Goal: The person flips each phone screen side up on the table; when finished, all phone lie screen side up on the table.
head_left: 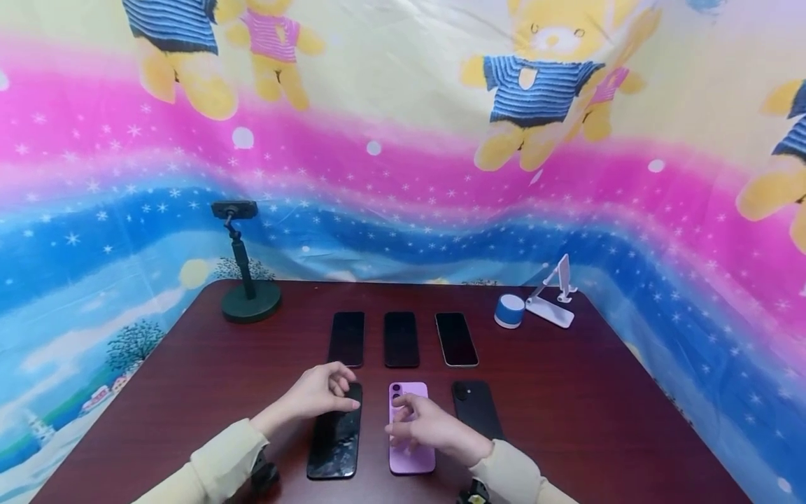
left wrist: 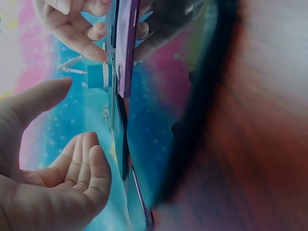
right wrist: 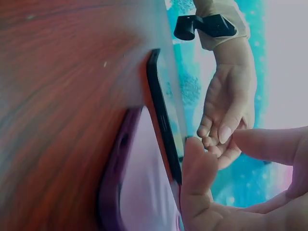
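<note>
My left hand (head_left: 321, 392) hovers over the upper part of a glossy black phone (head_left: 334, 444); its fingers are loosely bent. In the left wrist view the left thumb and fingers (left wrist: 94, 163) stand apart, with nothing between them. My right hand (head_left: 431, 427) is above a pink phone (head_left: 412, 462) lying camera side up, covering part of its back. The right wrist view shows the right fingers (right wrist: 197, 168) relaxed and holding nothing, beside the pink phone (right wrist: 144, 187). Right of it lies a black phone (head_left: 478, 406) with its camera side up, partly behind the right hand.
Three dark phones form a back row: left phone (head_left: 347, 336), middle phone (head_left: 401, 339) and right phone (head_left: 457, 339). A dark green stand (head_left: 250, 301) stands at the back left. A blue-and-white cylinder (head_left: 509, 311) and a white folding stand (head_left: 550, 311) are at the back right.
</note>
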Tool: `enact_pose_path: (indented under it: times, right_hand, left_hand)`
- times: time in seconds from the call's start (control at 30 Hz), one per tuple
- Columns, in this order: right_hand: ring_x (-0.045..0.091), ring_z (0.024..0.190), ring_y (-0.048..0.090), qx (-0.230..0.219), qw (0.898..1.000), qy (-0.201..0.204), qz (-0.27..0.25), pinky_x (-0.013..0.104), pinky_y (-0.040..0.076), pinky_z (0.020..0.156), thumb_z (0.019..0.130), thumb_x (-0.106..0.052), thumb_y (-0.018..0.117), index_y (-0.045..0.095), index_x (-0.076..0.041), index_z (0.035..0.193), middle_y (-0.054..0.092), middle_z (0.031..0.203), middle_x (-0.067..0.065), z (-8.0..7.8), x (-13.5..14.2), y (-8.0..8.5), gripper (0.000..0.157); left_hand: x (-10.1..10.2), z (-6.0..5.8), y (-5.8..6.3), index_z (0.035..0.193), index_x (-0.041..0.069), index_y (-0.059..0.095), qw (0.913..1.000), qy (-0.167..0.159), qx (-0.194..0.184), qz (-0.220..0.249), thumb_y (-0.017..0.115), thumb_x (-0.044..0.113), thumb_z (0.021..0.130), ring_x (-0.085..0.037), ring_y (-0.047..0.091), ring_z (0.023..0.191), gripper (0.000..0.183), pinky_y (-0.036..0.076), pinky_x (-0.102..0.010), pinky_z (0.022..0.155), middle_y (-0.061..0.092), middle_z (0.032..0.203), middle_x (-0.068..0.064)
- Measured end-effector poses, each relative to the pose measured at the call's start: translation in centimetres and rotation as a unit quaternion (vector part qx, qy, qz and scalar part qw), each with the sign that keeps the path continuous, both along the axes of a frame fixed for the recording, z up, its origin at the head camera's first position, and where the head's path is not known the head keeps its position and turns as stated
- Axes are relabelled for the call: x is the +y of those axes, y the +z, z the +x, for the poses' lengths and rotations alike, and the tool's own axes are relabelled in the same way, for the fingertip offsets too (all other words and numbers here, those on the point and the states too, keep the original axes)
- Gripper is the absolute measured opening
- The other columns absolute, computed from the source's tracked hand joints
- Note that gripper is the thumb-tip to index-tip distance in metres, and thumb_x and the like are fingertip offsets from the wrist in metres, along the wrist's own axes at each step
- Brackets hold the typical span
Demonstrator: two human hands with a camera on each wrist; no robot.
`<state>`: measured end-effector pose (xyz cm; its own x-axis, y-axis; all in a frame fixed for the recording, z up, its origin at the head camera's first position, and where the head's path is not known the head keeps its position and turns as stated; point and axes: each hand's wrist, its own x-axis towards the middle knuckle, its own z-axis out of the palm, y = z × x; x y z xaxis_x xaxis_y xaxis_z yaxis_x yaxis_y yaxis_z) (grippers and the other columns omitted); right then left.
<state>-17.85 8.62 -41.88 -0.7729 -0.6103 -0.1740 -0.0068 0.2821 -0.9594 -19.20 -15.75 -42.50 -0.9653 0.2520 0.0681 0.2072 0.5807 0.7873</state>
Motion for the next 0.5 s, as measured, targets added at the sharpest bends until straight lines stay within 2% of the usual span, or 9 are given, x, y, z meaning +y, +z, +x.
enact_pose_path:
  times: [0.1,0.27,0.37,0.5]
  right_hand:
    - [0.019,0.075,0.07,0.001,1.0,-0.01,0.009,0.028,0.054,0.054,0.085,-0.015,0.069,0.038,0.019,0.126,0.059,0.091,0.01,-0.2,1.3,0.2,0.061]
    - [0.025,0.081,0.07,-0.009,0.998,-0.048,0.04,0.034,0.056,0.056,0.087,-0.012,0.067,0.037,0.017,0.128,0.059,0.095,0.012,0.4,2.8,0.8,0.059]
    - [0.024,0.083,0.07,-0.029,0.996,-0.064,0.05,0.034,0.057,0.055,0.087,-0.012,0.066,0.035,0.018,0.13,0.056,0.101,0.014,1.0,3.7,0.8,0.061]
    - [0.027,0.086,0.07,-0.066,0.995,-0.071,0.032,0.031,0.057,0.052,0.088,-0.013,0.066,0.029,0.021,0.133,0.05,0.108,0.015,1.8,5.1,0.6,0.068]
  left_hand:
    - [1.6,-1.1,-0.1,0.101,0.002,0.063,0.9994,-0.024,0.023,-0.001,0.084,0.021,0.07,-0.008,0.055,0.069,0.041,0.046,-0.02,0.062,0.061,0.081,-0.006]
    - [3.6,-2.5,-0.3,0.102,-0.001,0.062,0.9976,-0.063,0.028,-0.005,0.086,0.019,0.066,-0.012,0.056,0.071,0.048,0.046,-0.02,0.063,0.064,0.086,-0.009]
    - [4.4,-3.0,-0.5,0.104,-0.002,0.061,0.9962,-0.082,0.026,-0.014,0.087,0.017,0.064,-0.015,0.059,0.072,0.051,0.046,-0.02,0.064,0.066,0.09,-0.01]
    - [5.0,-3.4,-0.9,0.109,-0.005,0.06,0.994,-0.105,0.02,-0.024,0.087,0.016,0.064,-0.017,0.061,0.074,0.057,0.047,-0.02,0.065,0.067,0.096,-0.013]
